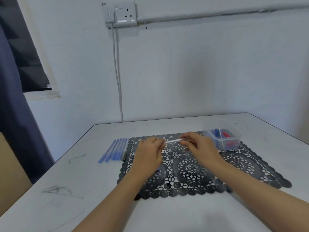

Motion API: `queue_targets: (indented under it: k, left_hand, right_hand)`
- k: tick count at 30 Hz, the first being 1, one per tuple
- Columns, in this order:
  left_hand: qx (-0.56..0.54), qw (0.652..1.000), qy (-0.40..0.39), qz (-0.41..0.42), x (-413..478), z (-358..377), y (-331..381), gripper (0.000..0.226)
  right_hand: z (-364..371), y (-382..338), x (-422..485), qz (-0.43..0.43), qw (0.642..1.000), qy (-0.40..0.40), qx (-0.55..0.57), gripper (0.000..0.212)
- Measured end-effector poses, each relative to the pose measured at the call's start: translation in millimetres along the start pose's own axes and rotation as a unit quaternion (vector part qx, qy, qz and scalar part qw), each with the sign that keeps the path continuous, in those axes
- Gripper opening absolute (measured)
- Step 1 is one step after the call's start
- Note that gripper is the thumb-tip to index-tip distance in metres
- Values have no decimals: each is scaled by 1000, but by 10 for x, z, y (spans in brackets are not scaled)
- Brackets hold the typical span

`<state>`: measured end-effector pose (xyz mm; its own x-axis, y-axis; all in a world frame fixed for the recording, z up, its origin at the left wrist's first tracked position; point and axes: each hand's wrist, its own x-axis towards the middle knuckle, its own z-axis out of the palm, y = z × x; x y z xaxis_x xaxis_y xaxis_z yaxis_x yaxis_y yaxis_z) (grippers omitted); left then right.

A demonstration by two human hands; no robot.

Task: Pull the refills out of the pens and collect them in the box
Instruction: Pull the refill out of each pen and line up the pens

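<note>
Gripping a clear pen (173,141), left hand (149,152), right hand (199,148)

Black lace-pattern mat (242,163); blue pens (115,150); clear box (232,145) (blue, seemingly red pieces (226,134) inside).

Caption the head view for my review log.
Left hand and right hand grip a clear pen over the black lace mat, blue pens at left, divided box at right.

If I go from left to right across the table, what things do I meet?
Row of blue pens → left hand → clear pen held between both hands → right hand → plastic box.
</note>
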<state>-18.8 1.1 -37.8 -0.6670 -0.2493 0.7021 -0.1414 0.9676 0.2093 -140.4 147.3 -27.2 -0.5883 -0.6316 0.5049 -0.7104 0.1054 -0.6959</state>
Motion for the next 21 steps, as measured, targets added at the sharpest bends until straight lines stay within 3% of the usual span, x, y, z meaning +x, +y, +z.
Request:
queue_targets:
  k: [3, 7, 12, 16, 21]
  left_hand:
    - [15, 999, -26, 35, -1, -73, -19, 18]
    - [19, 997, -72, 29, 10, -167, 9, 19]
    - [19, 998, -47, 49, 26, -186, -16, 25]
    - [32, 996, -43, 74, 22, -171, -23, 33]
    - [42, 993, -63, 87, 16, -151, -1, 42]
  right_hand:
    - [-3, 59, -14, -119, 984, -8, -131, 22]
    - [14, 110, -16, -231, 947, 9, -221, 33]
    - [-11, 92, -14, -271, 916, 54, -290, 36]
    - [-24, 102, -23, -278, 910, 66, -299, 35]
    - [-56, 101, -43, -292, 908, 55, -295, 6]
